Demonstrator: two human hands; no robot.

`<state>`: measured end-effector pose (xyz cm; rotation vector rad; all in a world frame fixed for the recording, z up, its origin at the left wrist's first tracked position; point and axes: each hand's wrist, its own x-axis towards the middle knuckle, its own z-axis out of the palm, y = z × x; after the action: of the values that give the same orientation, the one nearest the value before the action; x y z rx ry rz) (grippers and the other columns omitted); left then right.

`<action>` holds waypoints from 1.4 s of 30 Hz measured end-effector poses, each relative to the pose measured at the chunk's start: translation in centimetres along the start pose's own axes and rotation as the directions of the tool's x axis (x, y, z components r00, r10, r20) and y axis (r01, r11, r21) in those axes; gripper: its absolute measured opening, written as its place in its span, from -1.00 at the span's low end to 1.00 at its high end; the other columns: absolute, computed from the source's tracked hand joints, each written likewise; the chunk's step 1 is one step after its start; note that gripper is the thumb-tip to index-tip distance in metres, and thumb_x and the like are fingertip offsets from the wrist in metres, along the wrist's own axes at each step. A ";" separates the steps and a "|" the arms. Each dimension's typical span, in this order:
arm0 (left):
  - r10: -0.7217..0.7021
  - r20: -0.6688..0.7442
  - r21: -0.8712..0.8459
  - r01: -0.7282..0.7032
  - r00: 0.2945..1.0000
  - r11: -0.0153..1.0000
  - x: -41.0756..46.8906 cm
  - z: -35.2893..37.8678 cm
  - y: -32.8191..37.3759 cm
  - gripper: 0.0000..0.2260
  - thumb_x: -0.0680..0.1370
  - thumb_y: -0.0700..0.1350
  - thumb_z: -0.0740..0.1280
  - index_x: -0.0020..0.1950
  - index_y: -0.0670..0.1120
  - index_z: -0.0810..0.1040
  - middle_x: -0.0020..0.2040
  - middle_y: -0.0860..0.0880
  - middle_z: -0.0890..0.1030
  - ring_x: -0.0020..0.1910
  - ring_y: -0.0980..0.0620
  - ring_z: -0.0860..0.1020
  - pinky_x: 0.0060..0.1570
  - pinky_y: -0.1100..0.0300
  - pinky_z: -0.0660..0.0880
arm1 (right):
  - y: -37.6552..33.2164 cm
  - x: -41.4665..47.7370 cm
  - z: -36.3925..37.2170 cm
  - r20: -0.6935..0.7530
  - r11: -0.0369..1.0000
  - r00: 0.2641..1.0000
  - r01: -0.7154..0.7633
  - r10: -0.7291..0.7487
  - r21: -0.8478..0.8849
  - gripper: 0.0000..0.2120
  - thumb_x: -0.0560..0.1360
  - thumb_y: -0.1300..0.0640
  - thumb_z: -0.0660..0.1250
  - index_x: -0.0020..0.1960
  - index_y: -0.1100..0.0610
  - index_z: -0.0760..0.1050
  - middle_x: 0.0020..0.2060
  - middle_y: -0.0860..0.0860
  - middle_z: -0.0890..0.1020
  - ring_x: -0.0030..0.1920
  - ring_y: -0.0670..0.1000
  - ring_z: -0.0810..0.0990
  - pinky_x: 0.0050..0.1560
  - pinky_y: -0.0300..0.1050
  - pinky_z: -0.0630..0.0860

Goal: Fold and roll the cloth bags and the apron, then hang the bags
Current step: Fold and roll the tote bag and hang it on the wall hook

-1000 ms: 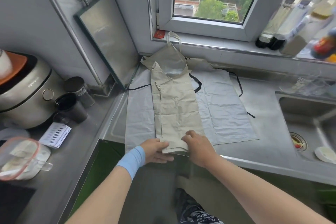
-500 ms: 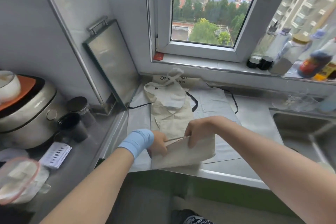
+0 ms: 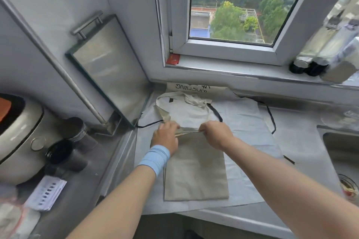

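Observation:
A beige cloth bag lies on the steel counter, its near half folded up over itself. My left hand and my right hand both pinch the folded edge at the bag's middle. Its handles lie crumpled at the far end. Under it spreads a pale grey apron with black ties. A second bag with black lettering lies against the back wall. A blue band wraps my left wrist.
A steel tray with a handle leans against the left wall. A rice cooker and dark cups stand at left. The sink is at right, bottles on the windowsill.
Both hands lifted the bag's near edge from the counter front and carried it away from me, laying it over the bag's middle. The view has tilted up and nearer.

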<state>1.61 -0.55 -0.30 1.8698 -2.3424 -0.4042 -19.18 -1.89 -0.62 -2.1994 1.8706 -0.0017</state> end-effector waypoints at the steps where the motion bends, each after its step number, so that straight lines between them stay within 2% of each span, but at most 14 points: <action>1: 0.065 0.005 -0.017 -0.065 0.998 0.998 0.2 1.1 0.0 -0.63 0.49 -0.16 0.29 0.28 0.07 0.44 0.30 0.05 0.43 0.29 -0.03 0.38 0.22 0.09 0.36 | 0.3 0.7 1.1 -0.026 1.000 1.000 -0.002 0.002 0.015 -0.68 0.52 0.25 0.21 0.09 -0.09 0.60 0.00 -0.03 0.64 0.03 0.11 0.60 -0.10 -0.09 0.41; 4: 0.192 0.221 0.041 -0.206 0.956 0.978 0.7 4.1 -0.6 -0.57 0.53 -0.09 0.27 0.40 0.09 0.38 0.41 0.04 0.33 0.41 -0.01 0.27 0.32 0.12 0.24 | 0.7 2.0 3.7 -0.084 1.000 0.996 0.011 -0.009 0.015 -0.64 0.51 0.29 0.24 0.22 0.01 0.55 0.05 0.04 0.62 0.09 0.15 0.56 0.02 -0.04 0.40; 7: 0.128 0.424 0.182 -0.223 0.897 0.958 0.9 6.1 -2.0 -0.43 0.53 0.00 0.26 0.52 0.10 0.18 0.55 -0.04 0.11 0.51 -0.09 0.09 0.42 0.02 0.17 | 1.3 2.0 5.7 -0.146 0.989 0.981 0.112 -0.125 -0.091 -0.51 0.42 0.30 0.34 0.34 0.08 0.47 0.22 0.11 0.53 0.21 0.19 0.49 0.20 0.06 0.39; 13: 0.098 0.351 0.071 -0.131 0.931 0.989 2.7 6.4 -3.9 -0.59 0.49 0.09 0.27 0.35 0.15 0.40 0.36 0.05 0.35 0.37 -0.04 0.29 0.30 0.05 0.29 | 1.6 3.4 7.2 0.111 0.948 0.960 0.274 -0.258 -0.163 -0.70 0.56 0.04 0.12 0.22 -0.01 0.52 0.23 -0.01 0.51 0.19 0.11 0.47 0.24 0.02 0.28; 16: 0.013 0.248 -0.091 0.010 0.969 0.996 5.1 5.1 -4.7 -0.74 0.53 -0.01 0.27 0.21 0.11 0.53 0.24 0.05 0.48 0.28 -0.01 0.40 0.27 0.07 0.34 | 0.2 6.3 5.9 0.021 0.970 0.987 0.161 -0.160 -0.180 -0.75 0.53 0.08 0.15 0.02 -0.01 0.59 0.03 -0.03 0.59 0.05 0.09 0.49 0.11 -0.02 0.31; 19: -0.213 0.225 -0.340 0.281 0.951 0.898 7.7 3.4 -6.0 -0.86 0.54 -0.07 0.27 0.04 0.07 0.58 0.09 0.04 0.60 0.03 0.02 0.55 0.08 0.19 0.46 | -2.8 10.4 3.9 -0.050 0.985 0.999 0.001 0.008 0.173 -0.76 0.49 0.06 0.21 0.01 0.01 0.63 -0.04 0.00 0.61 -0.01 0.12 0.55 -0.02 -0.03 0.44; 22: -0.372 0.288 -0.367 0.460 0.883 0.808 9.9 2.4 -7.1 -0.87 0.52 -0.09 0.25 0.00 0.08 0.55 0.03 0.05 0.62 -0.06 0.00 0.55 -0.05 0.21 0.48 | -6.2 14.7 2.6 0.062 0.924 0.992 -0.124 0.109 0.361 -0.71 0.49 -0.04 0.20 0.06 0.00 0.63 -0.01 -0.01 0.65 0.04 0.10 0.61 -0.11 -0.11 0.45; 24: -0.409 0.347 -0.289 0.511 0.844 0.809 11.0 2.1 -7.7 -0.80 0.50 -0.12 0.21 0.08 0.04 0.53 0.05 0.02 0.59 -0.04 -0.05 0.53 -0.07 0.19 0.45 | -8.2 17.1 2.5 0.150 0.929 0.981 -0.170 0.127 0.329 -0.64 0.51 -0.17 0.20 0.10 0.01 0.60 0.03 -0.02 0.65 0.10 0.09 0.59 -0.06 -0.11 0.45; 27: -0.442 0.436 -0.239 0.574 0.784 0.783 12.1 2.0 -8.2 -0.88 0.47 0.01 0.29 -0.07 0.00 0.51 -0.10 -0.05 0.59 -0.17 -0.05 0.56 -0.29 0.20 0.39 | -10.0 19.9 2.9 0.234 0.962 0.961 -0.194 0.147 0.194 -0.58 0.51 -0.28 0.18 -0.22 0.07 0.45 -0.20 0.02 0.58 -0.12 0.12 0.57 -0.28 -0.14 0.37; 30: -0.379 0.569 -0.328 0.624 0.730 0.709 12.5 2.1 -8.3 -0.82 0.38 0.12 0.38 -0.27 0.04 0.51 -0.22 -0.04 0.63 -0.22 -0.06 0.63 -0.17 0.13 0.59 | -10.1 21.9 3.3 0.320 0.965 0.934 -0.214 0.157 0.151 -0.91 0.41 0.10 0.34 -0.18 0.12 0.49 -0.21 0.04 0.59 -0.17 0.12 0.59 -0.30 -0.19 0.39; 32: -0.350 0.611 -0.323 0.628 0.710 0.708 12.7 2.4 -8.5 -0.81 0.38 0.11 0.40 -0.23 0.00 0.56 -0.21 -0.03 0.64 -0.21 -0.09 0.62 -0.03 0.11 0.60 | -9.6 22.9 3.6 0.336 0.904 0.924 -0.291 0.182 0.312 -0.87 0.39 0.19 0.27 -0.15 0.12 0.59 -0.22 0.05 0.63 -0.20 0.11 0.59 -0.24 -0.19 0.44; 35: -0.331 0.621 -0.332 0.621 0.711 0.710 12.6 3.2 -8.7 -0.85 0.43 -0.02 0.42 -0.15 -0.09 0.61 -0.28 -0.03 0.64 -0.35 -0.01 0.54 -0.25 0.26 0.50 | -8.9 23.6 3.2 0.283 0.647 0.926 -0.378 0.251 0.663 -0.82 0.40 0.19 0.21 -0.32 0.08 0.54 -0.41 0.01 0.54 -0.38 0.06 0.49 -0.34 -0.21 0.38; 38: -0.344 0.621 -0.361 0.647 0.704 0.672 12.6 3.3 -8.8 -0.92 0.45 -0.09 0.40 -0.19 -0.07 0.55 -0.39 -0.05 0.64 -0.40 0.00 0.52 -0.28 0.27 0.45 | -8.1 23.6 3.1 0.225 0.440 0.900 -0.386 0.375 0.811 -0.78 0.34 0.26 0.21 -0.44 0.08 0.47 -0.54 -0.04 0.47 -0.51 -0.01 0.42 -0.48 -0.29 0.31; 42: -0.394 0.608 -0.168 0.597 0.689 0.785 13.3 1.9 -8.6 -0.89 0.43 -0.15 0.36 -0.30 -0.07 0.50 -0.29 -0.07 0.65 -0.33 -0.06 0.53 -0.23 0.21 0.49 | -7.6 22.2 4.0 0.303 0.242 0.917 -0.365 0.258 0.899 -0.83 0.50 0.32 0.27 0.00 0.14 0.58 -0.22 0.07 0.59 -0.42 0.00 0.56 -0.47 -0.21 0.48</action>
<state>6.12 -14.98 -5.46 2.4059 -1.7367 -1.5012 -7.30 -21.59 -6.62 -0.9226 1.5237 -0.7399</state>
